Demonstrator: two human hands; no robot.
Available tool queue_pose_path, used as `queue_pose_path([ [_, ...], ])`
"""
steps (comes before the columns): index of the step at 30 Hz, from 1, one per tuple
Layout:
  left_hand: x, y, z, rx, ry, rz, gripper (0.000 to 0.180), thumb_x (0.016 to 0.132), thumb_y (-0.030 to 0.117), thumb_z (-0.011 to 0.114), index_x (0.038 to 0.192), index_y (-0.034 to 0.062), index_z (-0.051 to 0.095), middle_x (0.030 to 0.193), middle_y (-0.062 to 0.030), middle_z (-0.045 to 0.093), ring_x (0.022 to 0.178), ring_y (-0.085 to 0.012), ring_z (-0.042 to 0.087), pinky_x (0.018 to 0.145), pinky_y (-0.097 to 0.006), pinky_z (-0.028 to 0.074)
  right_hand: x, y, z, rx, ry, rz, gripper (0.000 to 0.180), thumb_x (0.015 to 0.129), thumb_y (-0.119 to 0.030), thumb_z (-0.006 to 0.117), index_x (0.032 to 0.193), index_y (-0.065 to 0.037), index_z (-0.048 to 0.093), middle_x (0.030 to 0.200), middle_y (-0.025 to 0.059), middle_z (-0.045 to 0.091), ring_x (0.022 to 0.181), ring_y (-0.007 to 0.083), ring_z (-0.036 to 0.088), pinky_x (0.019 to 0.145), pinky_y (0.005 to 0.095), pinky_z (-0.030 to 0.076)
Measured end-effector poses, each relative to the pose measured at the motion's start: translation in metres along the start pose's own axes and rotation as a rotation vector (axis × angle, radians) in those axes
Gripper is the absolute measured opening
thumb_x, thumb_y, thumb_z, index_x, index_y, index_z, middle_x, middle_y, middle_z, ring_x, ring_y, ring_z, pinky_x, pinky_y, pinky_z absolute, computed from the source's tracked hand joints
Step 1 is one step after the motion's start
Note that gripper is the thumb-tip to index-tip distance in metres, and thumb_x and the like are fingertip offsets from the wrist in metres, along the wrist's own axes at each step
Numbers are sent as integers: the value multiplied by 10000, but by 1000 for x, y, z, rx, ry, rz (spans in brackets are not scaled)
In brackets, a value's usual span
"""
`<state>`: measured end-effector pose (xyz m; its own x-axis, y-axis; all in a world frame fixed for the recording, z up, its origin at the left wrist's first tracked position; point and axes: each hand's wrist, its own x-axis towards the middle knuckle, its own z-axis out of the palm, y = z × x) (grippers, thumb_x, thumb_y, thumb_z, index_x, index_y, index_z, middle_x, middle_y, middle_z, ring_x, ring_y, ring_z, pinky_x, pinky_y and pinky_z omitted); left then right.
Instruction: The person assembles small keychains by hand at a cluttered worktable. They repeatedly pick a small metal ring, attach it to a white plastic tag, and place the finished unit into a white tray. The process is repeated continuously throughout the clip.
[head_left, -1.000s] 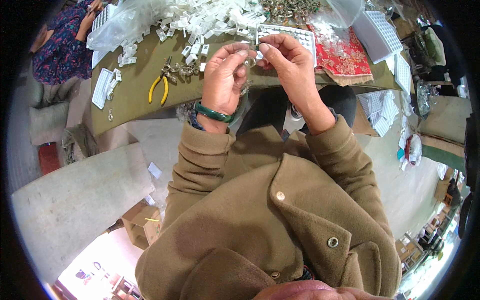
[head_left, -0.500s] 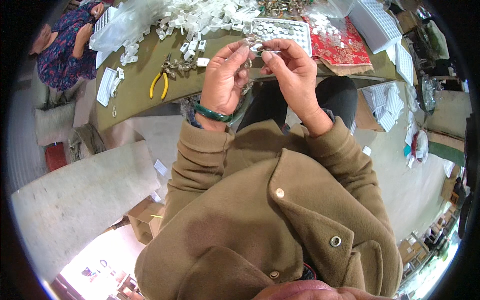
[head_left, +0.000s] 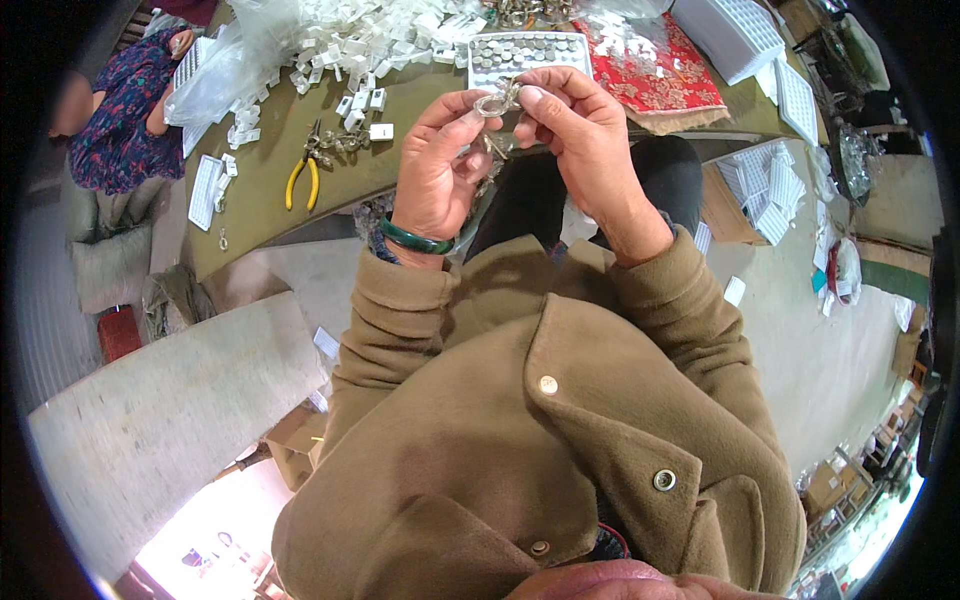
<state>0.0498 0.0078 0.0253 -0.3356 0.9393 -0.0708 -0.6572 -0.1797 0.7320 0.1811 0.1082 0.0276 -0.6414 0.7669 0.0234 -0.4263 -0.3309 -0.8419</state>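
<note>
Links (head_left: 491,105), small, shiny and looped, are held between the two hands, at the fingertips. The left hand (head_left: 440,165) pinches one loop with thumb and forefinger, its other fingers curled beneath; a green bangle (head_left: 416,239) circles its wrist. Facing it, the right hand (head_left: 583,122) grips the other end of the links, thumb pressed toward a bent forefinger. Similar-looking shiny pieces (head_left: 494,148) hang below, close to the left hand's curled fingers, though where they join cannot be told. Just beyond both hands, on the bench (head_left: 372,165), lies a white tray (head_left: 479,83) with rows of small round pieces. Beyond and to the right of the right hand spreads a red patterned cloth (head_left: 692,95) with clear and white bits on it. Just left of the left hand's fingers is a small white block (head_left: 381,132); farther left, pliers (head_left: 314,182) with yellow handles lie beside a cluster of metal pieces (head_left: 347,141). Beyond the left hand, a heap of white blocks (head_left: 375,35) spreads toward a clear plastic bag (head_left: 235,72). Well left of the left hand, a co-worker (head_left: 120,115) in dark floral clothing is partly in view.
</note>
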Motion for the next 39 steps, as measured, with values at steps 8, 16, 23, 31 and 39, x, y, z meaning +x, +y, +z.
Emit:
queue_pose_path([
  [8, -3, -6, 18, 478, 181, 131, 171, 931, 140, 643, 1064, 34, 653, 878, -11, 660, 615, -6, 461, 509, -151, 349, -1, 2, 2, -144, 76, -184, 134, 910, -46, 646, 1033, 7, 650, 862, 20, 669, 730, 66, 629, 636, 201, 514],
  [16, 1, -8, 12, 449, 294, 225, 110, 957, 149, 615, 1029, 73, 645, 907, 7, 653, 576, 3, 418, 482, -147, 329, 0, -1, -7, -175, 79, -259, 102, 914, -25, 623, 1008, 15, 634, 883, 24, 659, 747, 76, 635, 680, 208, 532],
  [23, 11, -21, 15, -183, 198, -81, 179, 1003, 238, 545, 1025, 69, 602, 918, -12, 639, 680, -31, 490, 523, -162, 390, 14, 21, 1, 317, 67, -99, 128, 934, -32, 598, 1062, -18, 601, 927, 45, 640, 832, 155, 673, 763, 269, 541],
  [31, 9, -21, 16, 99, 177, 29, 179, 906, 87, 658, 1071, 24, 633, 926, 9, 643, 704, -29, 549, 537, -169, 428, 19, 20, -10, 309, 141, -147, 111, 914, 20, 585, 1025, 16, 582, 944, 73, 638, 868, 188, 674, 822, 325, 573],
  [39, 13, -11, 4, 338, 182, 64, 221, 883, 41, 660, 1099, 13, 618, 938, -15, 660, 672, -39, 556, 545, -165, 422, 21, 12, -18, 39, 82, -184, 146, 894, 43, 602, 1038, 23, 606, 925, 58, 661, 881, 136, 657, 804, 264, 545],
])
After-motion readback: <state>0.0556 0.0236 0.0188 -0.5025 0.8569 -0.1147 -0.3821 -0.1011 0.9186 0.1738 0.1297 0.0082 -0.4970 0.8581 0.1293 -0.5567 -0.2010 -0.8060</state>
